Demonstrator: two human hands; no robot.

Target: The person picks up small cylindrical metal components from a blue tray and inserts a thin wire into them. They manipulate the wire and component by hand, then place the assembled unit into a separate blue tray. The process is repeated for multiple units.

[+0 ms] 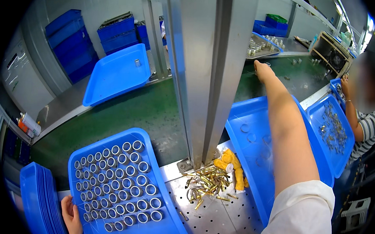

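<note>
My left hand [72, 218] is at the left rim of a blue tray [163, 227], fingers outside and thumb toward the inside, closed on the edge. Rows of short grey metal cylinders [119, 174] with open, ring-like ends stand in that tray, with fine thin strands among them. My right arm stretches far forward over a second blue tray [249, 116], which holds a few clear rings [251, 138]. Beyond it, over the green belt, my right hand [264, 72] has its fingers drawn together near a metal tray of small silvery parts [260, 47]. Whatever they hold is too small to name.
A metal post [194, 74] rises between my arms. Brass-coloured pieces [209, 182] and yellow finger covers [234, 167] lie on the perforated metal top. Stacked blue trays [40, 202] stand at left. Across the green belt [109, 125] is another blue tray [117, 76]. A co-worker [367, 123] sits at right.
</note>
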